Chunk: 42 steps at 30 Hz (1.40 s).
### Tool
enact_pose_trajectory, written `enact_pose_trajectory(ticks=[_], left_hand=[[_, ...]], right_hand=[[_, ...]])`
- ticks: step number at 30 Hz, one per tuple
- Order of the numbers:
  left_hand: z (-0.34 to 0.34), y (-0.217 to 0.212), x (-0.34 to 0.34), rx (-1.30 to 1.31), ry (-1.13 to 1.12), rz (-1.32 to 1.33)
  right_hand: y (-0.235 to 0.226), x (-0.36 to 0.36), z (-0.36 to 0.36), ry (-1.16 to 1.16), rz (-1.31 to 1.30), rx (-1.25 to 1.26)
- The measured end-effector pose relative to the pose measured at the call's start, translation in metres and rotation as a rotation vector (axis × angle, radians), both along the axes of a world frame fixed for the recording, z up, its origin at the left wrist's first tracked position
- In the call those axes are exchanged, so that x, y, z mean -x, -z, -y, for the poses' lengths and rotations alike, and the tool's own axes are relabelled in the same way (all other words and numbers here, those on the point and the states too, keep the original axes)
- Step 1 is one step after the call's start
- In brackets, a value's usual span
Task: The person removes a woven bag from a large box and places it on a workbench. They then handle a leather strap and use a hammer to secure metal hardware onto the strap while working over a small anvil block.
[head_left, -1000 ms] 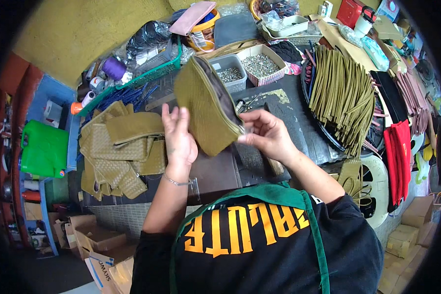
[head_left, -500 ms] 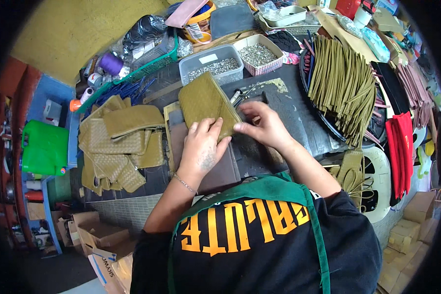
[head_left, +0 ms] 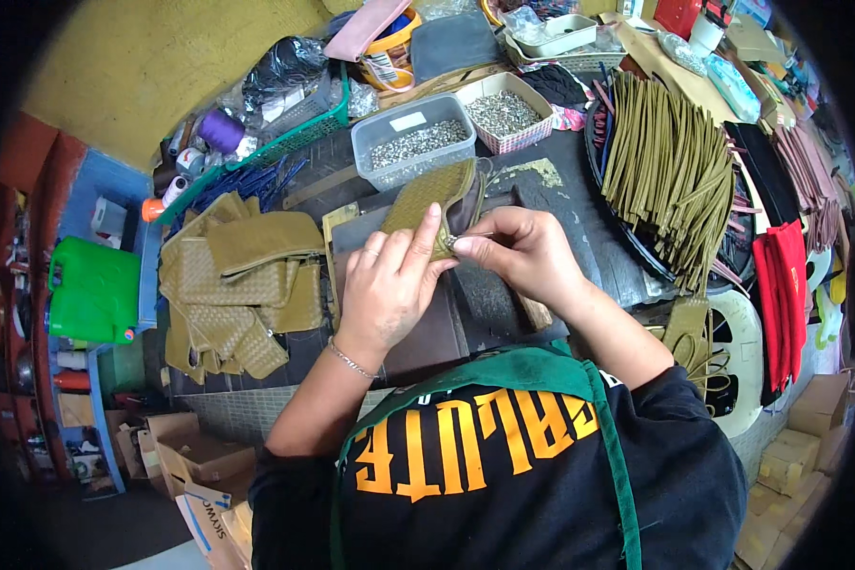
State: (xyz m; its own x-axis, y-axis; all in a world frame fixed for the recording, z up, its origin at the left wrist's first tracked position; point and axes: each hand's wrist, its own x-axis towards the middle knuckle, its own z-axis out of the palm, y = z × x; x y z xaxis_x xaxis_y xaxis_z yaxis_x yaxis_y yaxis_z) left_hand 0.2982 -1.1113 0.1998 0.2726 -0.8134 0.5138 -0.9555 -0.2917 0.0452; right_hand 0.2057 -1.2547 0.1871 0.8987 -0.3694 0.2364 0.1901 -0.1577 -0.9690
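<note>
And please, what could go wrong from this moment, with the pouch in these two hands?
The far end of the olive pouch appears close to the open tub of small metal pieces; a bump might spill some. The left hand and right hand meet at the near end, and could get in each other's way. The uneven pouch pile, left of the left hand, might slide if brushed.

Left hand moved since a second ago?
Yes. The left hand has moved right, away from the pile of olive pouches; a gap now shows between them.
</note>
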Motion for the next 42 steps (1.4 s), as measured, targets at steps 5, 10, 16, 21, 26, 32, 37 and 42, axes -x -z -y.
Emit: enact_pose_trajectory(ticks=[5, 10, 16, 21, 26, 32, 37, 42], left_hand=[[0.012, 0.001, 0.007, 0.075, -0.054, 0.096], [0.012, 0.000, 0.006, -0.032, -0.006, 0.061], [0.001, -0.019, -0.008, 0.286, 0.009, -0.015], [-0.041, -0.037, 0.016, 0.193, 0.035, -0.350], [-0.074, -0.053, -0.029, -0.110, 0.832, -0.931], [0.043, -0.025, -0.029, 0.252, 0.527, -1.370], [0.061, -0.012, -0.037, 0.116, 0.436, -1.402], [0.054, -0.010, -0.051, 0.352, 0.436, -1.452]], right_hand=[[-0.005, 0.002, -0.003, 0.008, 0.085, 0.017], [-0.008, 0.005, 0.001, 0.029, -0.009, -0.024], [0.044, -0.013, 0.093, 0.588, -0.112, -0.063], [0.026, -0.025, 0.092, 0.238, 0.129, -0.044], [-0.004, -0.031, 0.038, -0.098, 0.108, -0.469], [-0.012, -0.036, 0.027, 0.128, 0.213, -0.189], [-0.019, -0.037, 0.037, 0.372, 0.254, 0.261], [-0.029, -0.060, 0.019, 0.439, 0.445, 0.321]])
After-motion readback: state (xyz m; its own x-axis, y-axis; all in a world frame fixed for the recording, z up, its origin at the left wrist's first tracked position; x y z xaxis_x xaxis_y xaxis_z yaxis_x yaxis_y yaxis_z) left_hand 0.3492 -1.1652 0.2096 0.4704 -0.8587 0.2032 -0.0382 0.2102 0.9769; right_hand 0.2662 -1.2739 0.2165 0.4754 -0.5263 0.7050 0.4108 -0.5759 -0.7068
